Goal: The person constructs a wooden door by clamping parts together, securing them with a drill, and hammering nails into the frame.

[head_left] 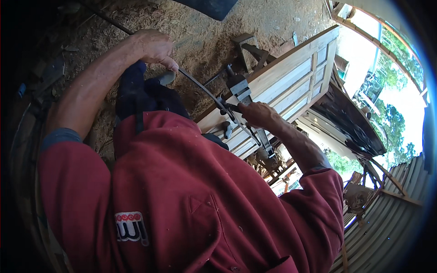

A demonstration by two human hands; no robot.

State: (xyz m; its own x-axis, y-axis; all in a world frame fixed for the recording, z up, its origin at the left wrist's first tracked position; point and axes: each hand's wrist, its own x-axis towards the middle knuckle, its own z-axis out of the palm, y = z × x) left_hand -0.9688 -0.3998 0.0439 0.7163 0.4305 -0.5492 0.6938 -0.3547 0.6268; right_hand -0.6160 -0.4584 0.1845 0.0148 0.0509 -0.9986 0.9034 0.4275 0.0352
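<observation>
A long thin metal bar runs from the upper left down to the middle of the view. My left hand is closed around it, the thumb laid along the bar. Farther right, my right hand is closed on a dark handle beside the bar's lower end. Close to that hand sits a grey metal clamp or vise, at the edge of a panelled wooden door. How the bar and the clamp join is too small to make out.
A wooden trestle stands by the door's far side. Shavings cover the ground. A dark panel juts in at the top. Dark boards lie at right, near a corrugated metal sheet.
</observation>
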